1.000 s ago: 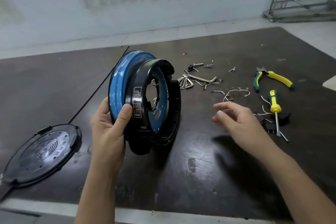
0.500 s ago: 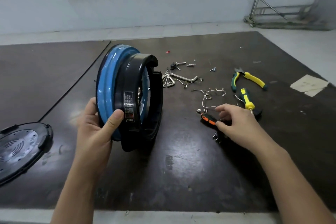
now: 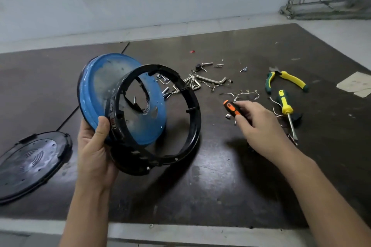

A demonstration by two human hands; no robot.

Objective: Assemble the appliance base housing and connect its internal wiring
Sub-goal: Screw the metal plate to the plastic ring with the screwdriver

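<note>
My left hand (image 3: 94, 150) grips the round base housing (image 3: 140, 114) by its lower left rim and holds it tilted above the table, its open black ring facing me. Inside the ring a blue shell (image 3: 100, 82) shows, with a hole in its middle and a loose screw near it. My right hand (image 3: 259, 124) grips an orange-and-black screwdriver handle (image 3: 231, 108) low over the table, right of the housing. The screwdriver's shaft is hidden by my fingers.
A black round bottom cover (image 3: 32, 162) lies at the left on the dark table (image 3: 210, 186). Behind the housing lie hex keys (image 3: 208, 81), screws and bent wires (image 3: 241, 94). Yellow-green pliers (image 3: 287, 80) and a yellow-handled screwdriver (image 3: 287, 112) lie at the right, paper (image 3: 355, 84) beyond.
My right hand reached to the table and took hold of the orange-handled screwdriver. My left hand turned the housing from edge-on until its open side faces me.
</note>
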